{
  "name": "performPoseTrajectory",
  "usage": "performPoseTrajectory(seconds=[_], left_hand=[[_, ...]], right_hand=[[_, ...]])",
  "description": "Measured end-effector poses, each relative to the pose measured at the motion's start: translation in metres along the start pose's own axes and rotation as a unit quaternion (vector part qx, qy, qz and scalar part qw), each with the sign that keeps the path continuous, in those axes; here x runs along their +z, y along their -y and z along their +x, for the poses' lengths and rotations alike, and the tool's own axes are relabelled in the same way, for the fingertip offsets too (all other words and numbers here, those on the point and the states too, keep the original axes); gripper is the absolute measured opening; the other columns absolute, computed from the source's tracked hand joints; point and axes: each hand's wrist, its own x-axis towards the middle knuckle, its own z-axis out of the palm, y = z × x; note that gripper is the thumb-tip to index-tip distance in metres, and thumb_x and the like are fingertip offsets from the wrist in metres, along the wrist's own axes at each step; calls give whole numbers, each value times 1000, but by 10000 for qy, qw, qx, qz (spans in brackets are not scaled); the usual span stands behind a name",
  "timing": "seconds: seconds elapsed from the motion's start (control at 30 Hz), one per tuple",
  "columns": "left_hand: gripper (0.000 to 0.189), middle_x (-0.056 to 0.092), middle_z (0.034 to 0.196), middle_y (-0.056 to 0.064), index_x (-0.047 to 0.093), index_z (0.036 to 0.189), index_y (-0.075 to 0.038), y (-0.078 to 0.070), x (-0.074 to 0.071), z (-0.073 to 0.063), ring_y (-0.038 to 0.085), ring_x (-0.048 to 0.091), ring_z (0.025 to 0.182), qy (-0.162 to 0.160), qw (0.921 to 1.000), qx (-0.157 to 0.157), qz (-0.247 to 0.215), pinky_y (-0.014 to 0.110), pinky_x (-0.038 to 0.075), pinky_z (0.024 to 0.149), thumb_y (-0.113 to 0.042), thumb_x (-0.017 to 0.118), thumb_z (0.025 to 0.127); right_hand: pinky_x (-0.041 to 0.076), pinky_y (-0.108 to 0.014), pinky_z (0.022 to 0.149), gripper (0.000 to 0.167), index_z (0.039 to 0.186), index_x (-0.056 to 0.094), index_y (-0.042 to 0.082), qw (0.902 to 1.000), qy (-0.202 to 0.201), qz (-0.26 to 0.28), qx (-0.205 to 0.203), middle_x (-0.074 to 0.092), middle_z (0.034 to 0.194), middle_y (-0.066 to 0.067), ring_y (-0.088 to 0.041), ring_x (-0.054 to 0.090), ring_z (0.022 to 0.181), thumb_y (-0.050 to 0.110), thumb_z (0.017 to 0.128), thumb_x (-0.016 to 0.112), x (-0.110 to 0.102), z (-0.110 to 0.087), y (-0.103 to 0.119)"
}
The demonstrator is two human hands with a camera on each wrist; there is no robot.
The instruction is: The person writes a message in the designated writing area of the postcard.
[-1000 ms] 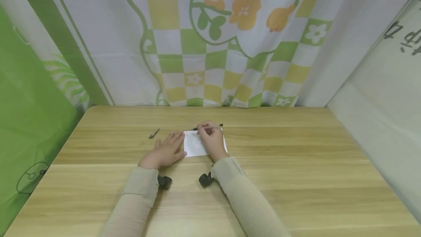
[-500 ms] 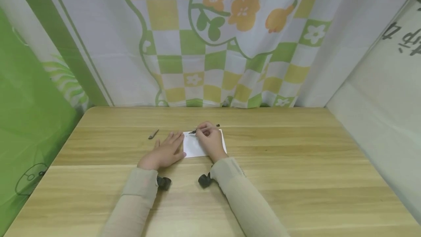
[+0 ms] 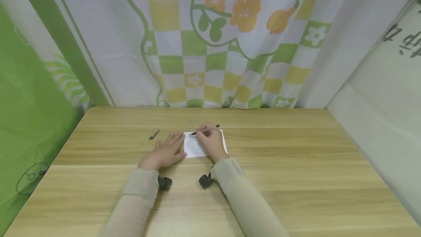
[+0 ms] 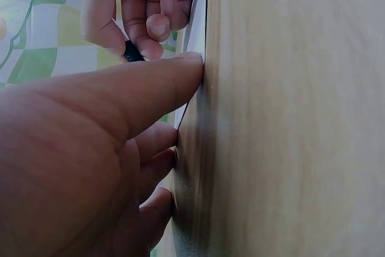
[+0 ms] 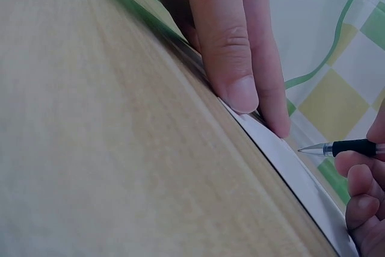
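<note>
In the head view a small white sheet of paper (image 3: 194, 148) lies on the wooden table. My left hand (image 3: 165, 152) rests at its left edge with fingers extended, the thumb on the lower left corner. My right hand (image 3: 213, 142) pinches a pen (image 5: 354, 147) with a dark grip over the sheet's upper part. The right wrist view shows the bare pen tip pointing toward my left fingers, seemingly just off the paper. A small pen cap (image 3: 154, 134) lies on the table to the left, apart from both hands. Any marks on the sheet are too faint to read.
The wooden table (image 3: 296, 178) extends widely around the sheet. Behind it hangs a checked, flowered curtain (image 3: 227, 61). Green fabric (image 3: 29, 112) borders the left side, and a pale wall (image 3: 378, 94) with dark characters stands on the right.
Between one second and half a second ago, the pen tip shifted slightly left and toward me over the sheet. The left hand and the cap have stayed in place.
</note>
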Motion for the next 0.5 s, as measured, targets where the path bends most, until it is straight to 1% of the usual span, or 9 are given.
performPoseTrajectory(seconds=[0.13,0.23,0.37,0.5], left_hand=[[76,3,170,14,14,162,-5,-2,-2,-1,41,-3,154,16,10000,26,-47,75,-7,112,-42,48,105],[77,1,170,13,12,163,-6,-3,-3,0,40,-4,154,67,10000,-24,-34,74,-9,113,-43,48,105],[78,0,170,11,10,163,-7,1,0,3,38,-5,155,36,10000,-53,40,73,-9,113,-43,48,105],[78,2,170,12,11,163,-7,6,4,6,39,-4,154,-49,10000,-10,24,75,-8,112,-43,48,105]], right_hand=[[52,-29,72,6,84,71,10,10000,-10,10,1,69,91,0,-16,62,79,12,84,65,-1,0,1],[51,-30,72,7,84,71,11,10000,13,0,20,69,91,-1,-16,61,79,12,85,65,-1,0,2],[51,-30,73,7,85,71,10,10000,48,7,34,69,92,-1,-16,61,80,13,86,65,-1,0,2],[51,-31,74,8,87,71,9,10000,62,9,36,69,92,-1,-16,61,80,14,86,66,0,0,2]])
